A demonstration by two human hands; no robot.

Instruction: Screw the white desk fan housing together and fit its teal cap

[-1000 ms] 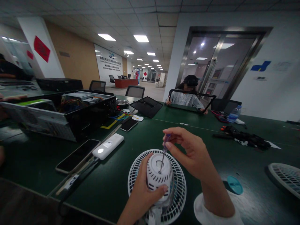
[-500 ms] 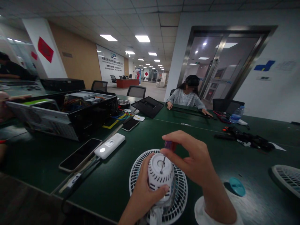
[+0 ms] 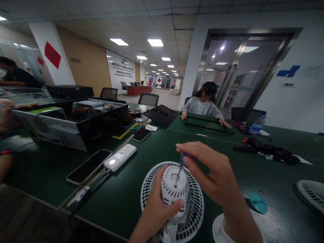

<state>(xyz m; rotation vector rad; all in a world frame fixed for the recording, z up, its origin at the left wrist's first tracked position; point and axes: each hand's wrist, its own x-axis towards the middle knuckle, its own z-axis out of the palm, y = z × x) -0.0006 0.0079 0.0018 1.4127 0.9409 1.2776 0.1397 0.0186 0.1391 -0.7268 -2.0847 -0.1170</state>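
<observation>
- Head view: the left hand (image 3: 155, 206) is clenched round the white motor housing (image 3: 175, 195), which stands upright on the fan grille (image 3: 196, 206) on the green table (image 3: 121, 202).
- The right hand (image 3: 212, 170) pinches a small screwdriver (image 3: 180, 165), its tip on the housing's top beside the central hole.
- The housing looks like light, stiff plastic, and its vented side seems the surest hold; the thin grille looks easily flexed.

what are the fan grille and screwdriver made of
The fan grille looks like white moulded plastic: thick, matte, smoothly formed ribs. The screwdriver has a thin grey shaft with a slight sheen, probably steel; its purple handle looks like plastic, but it is small and partly hidden.
</observation>
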